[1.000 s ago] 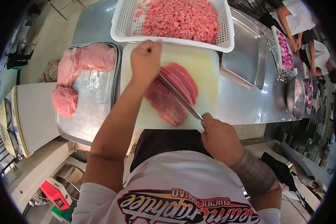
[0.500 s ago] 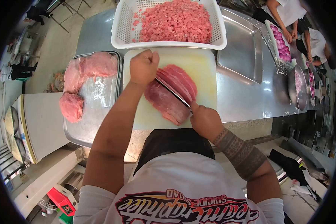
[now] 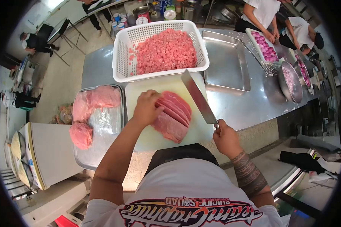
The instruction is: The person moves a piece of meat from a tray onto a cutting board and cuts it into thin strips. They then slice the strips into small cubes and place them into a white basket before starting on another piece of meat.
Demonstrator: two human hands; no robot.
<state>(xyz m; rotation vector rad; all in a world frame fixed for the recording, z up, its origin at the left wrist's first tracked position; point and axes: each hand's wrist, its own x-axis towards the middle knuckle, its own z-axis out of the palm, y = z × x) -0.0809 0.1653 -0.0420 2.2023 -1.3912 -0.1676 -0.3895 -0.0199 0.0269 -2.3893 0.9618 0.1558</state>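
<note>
On the white cutting board (image 3: 142,81) lies a block of raw meat (image 3: 170,126), partly cut into slices along its far right side. My left hand (image 3: 147,108) grips the meat's left end, with fingers curled over its edge near the cut. In my right hand (image 3: 227,138) is the handle of a cleaver (image 3: 199,97). Its broad blade is raised right of the meat, apart from it, tip pointing away from me.
A white perforated basket (image 3: 121,73) of diced meat (image 3: 166,53) stands behind the board. Left is a metal tray (image 3: 98,149) with large meat pieces (image 3: 81,134). Right are an empty metal pan (image 3: 227,62), a bowl (image 3: 290,83) and purple onions (image 3: 265,47) beside two people.
The cleaver has come out of the meat and swung up to the right with my right hand. My left hand has left the blade's far end and opened from a fist onto the meat.
</note>
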